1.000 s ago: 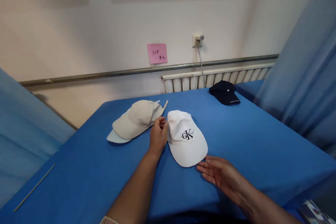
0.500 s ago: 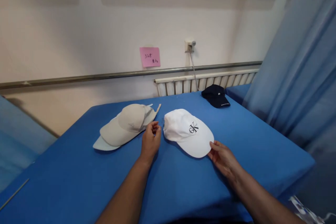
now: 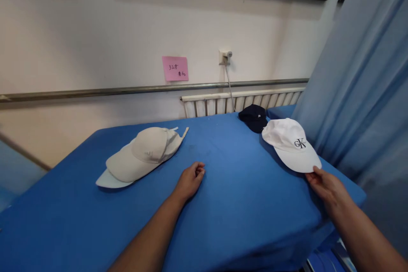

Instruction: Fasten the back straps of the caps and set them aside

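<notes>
My right hand (image 3: 327, 185) grips the brim of a white cap with a black CK logo (image 3: 291, 143), held just above the right side of the blue table (image 3: 223, 204). The cap's crown is close to a dark navy cap (image 3: 254, 117) lying at the table's far right. My left hand (image 3: 190, 179) rests on the cloth near the middle, fingers curled loosely with nothing in them. A beige cap (image 3: 143, 155) stacked on a pale one lies to its left.
A blue curtain (image 3: 366, 85) hangs close on the right. Behind the table are a white radiator (image 3: 239, 101), a metal rail, a wall socket with a cable (image 3: 225, 58) and a pink sticky note (image 3: 175, 68).
My right hand took the white cap by its brim and carried it from the table's middle to the far right. My left hand let go of the cap and settled on the cloth.
</notes>
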Tool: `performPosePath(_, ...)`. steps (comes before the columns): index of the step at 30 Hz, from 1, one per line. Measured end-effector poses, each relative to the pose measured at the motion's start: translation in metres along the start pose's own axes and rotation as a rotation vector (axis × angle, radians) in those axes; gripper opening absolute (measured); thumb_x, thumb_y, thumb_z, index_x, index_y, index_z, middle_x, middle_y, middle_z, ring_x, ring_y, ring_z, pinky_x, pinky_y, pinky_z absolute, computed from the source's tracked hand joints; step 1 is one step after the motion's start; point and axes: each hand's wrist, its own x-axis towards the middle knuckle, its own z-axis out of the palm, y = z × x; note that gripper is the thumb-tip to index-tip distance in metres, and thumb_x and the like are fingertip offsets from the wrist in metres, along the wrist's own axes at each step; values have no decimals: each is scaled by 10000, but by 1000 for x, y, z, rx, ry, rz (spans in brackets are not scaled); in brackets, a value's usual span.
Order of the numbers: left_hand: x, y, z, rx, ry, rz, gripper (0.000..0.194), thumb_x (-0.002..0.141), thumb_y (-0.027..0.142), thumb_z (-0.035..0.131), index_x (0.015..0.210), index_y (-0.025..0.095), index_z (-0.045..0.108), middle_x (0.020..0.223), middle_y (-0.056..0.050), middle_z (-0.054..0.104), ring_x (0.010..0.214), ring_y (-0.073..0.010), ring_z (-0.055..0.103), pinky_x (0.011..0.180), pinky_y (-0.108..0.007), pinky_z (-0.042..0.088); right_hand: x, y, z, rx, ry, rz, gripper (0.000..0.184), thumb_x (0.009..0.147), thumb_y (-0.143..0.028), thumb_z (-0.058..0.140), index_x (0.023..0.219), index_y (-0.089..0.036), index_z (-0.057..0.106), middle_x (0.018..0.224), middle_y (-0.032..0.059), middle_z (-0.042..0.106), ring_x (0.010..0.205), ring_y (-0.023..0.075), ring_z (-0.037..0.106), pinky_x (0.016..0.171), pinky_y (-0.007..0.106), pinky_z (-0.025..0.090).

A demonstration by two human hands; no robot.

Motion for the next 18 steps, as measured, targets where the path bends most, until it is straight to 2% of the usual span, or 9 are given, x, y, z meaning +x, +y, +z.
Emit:
performPosePath(4,0,3,-4,35,-58,14,285,838,323,489,1049,166,599,915,-50,676,842,-186,633,798,-314,476,6,-7,-11,51,55,82,299,818,-2,470,1005,-181,619,1243,64,622,1134,134,602,850,193,542)
performPosePath(9,-1,4,-4,86,-90,40,272,843,316,479,1041,174,601,903,-48,674,829,-184,626,790,-308,468,1,-8,-17,-5,88,106,317,815,0,460,1035,-171,610,1231,85,625,1118,160,616,809,195,562)
performPosePath(16,-3,2,-1,62,-58,78,228,818,298,518,994,207,631,868,-47,680,790,-197,631,734,-311,470,7,-11,-16,-53,83,146,396,773,-4,497,1084,-220,614,1222,90,635,1047,188,656,758,214,595)
performPosePath(18,-4,2,0,43,-50,81,221,813,292,526,987,213,638,863,-46,682,786,-198,633,730,-310,473,5,-10,-17,-98,99,112,439,753,-9,513,1118,-237,600,1246,83,621,1062,188,650,756,206,593)
